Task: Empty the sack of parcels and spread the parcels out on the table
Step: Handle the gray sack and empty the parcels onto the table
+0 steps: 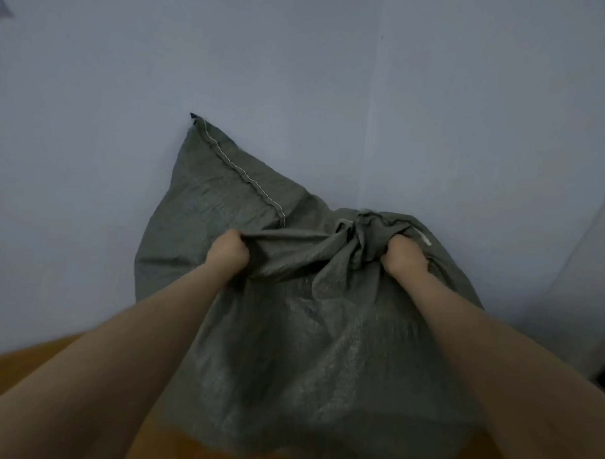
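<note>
Head view: my left hand (228,252) and right hand (404,257) each clench a fistful of bunched fabric near the top of the grey-green woven sack (290,349), with both forearms stretched forward. The sack rises over the orange-brown surface (21,384), and one corner with a white-stitched seam (241,174) points up against the pale wall (299,74). Whether its blurred lower edge touches the surface, I cannot tell.

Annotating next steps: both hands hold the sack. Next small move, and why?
Probably lift the sack higher and shake: left hand and right hand grip bunched fabric near its stitched seam, its bulk hangs toward the wooden table, no parcels out yet.
</note>
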